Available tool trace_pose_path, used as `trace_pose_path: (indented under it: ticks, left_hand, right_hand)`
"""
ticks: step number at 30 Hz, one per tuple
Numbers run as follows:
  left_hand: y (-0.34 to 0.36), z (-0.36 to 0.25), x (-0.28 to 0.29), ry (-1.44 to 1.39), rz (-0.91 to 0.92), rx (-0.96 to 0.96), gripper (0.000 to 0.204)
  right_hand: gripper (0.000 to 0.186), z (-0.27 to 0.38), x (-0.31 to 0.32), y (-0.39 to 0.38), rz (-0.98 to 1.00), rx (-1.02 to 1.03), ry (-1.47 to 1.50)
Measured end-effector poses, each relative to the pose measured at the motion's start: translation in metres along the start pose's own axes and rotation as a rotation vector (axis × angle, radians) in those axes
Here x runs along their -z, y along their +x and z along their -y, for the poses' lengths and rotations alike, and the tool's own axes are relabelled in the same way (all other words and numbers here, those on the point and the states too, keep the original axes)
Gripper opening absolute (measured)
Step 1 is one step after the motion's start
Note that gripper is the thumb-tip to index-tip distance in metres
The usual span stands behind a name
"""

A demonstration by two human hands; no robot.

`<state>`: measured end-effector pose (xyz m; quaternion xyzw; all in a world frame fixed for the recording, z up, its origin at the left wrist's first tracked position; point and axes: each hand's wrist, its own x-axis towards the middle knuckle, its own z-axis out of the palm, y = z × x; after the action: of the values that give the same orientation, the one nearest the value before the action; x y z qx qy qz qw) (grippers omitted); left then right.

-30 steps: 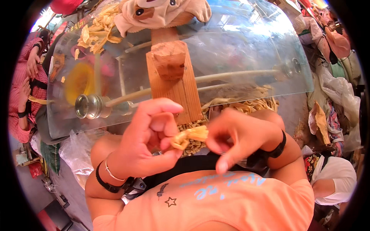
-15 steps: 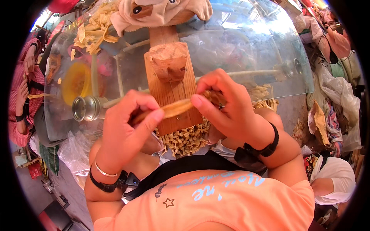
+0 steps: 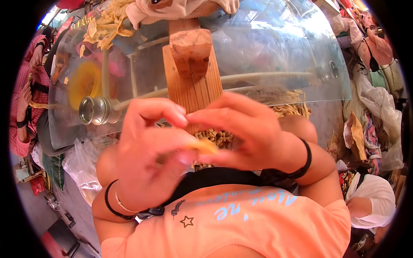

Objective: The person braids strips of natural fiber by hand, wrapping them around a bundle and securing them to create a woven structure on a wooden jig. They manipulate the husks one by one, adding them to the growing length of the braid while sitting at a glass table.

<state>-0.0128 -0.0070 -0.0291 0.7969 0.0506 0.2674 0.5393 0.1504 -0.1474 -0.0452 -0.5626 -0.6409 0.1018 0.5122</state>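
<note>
Close together in front of my body, my left hand (image 3: 150, 146) and my right hand (image 3: 247, 135) pinch a short yellowish dried strip (image 3: 207, 146) between them. Both hands are closed at thumb and fingers, and motion blurs the fingertips. Most of the strip is hidden by my fingers. Just beyond them stands a wooden board with a raised block (image 3: 191, 51). Below the board and behind my hands shows a pile of small folded or knotted yellowish pieces (image 3: 220, 138).
A glass tabletop (image 3: 266, 56) spreads beyond my hands, with loose dried strips (image 3: 109, 30) at its far left. A plush cloth (image 3: 180, 9) covers the board's far end. A yellow bowl (image 3: 88, 84) shows through the glass. At left, a person in striped pink (image 3: 26, 109) holds a strip.
My hands have come closer together and nearer my body. The strip, stretched out between them before, is now mostly gathered inside my fingers.
</note>
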Motion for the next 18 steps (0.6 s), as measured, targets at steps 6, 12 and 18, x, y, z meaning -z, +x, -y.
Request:
trace_pose_path:
  ticks: [6, 12, 18]
  left_hand:
    - [0.002, 0.004, -0.017, -0.176, 0.075, -0.08, 0.041]
    - [-0.011, -0.001, -0.028, -0.489, 0.189, 0.219, 0.078]
    - [-0.003, -0.01, -0.001, -0.353, 0.707, 0.181, 0.024]
  right_hand:
    - [0.021, 0.006, -0.016, -0.003, -0.109, -0.038, 0.199]
    - [0.022, 0.029, 0.016, -0.004, -0.009, -0.16, 0.502]
    - [0.035, 0.041, 0.035, -0.012, 0.044, -0.533, 1.2]
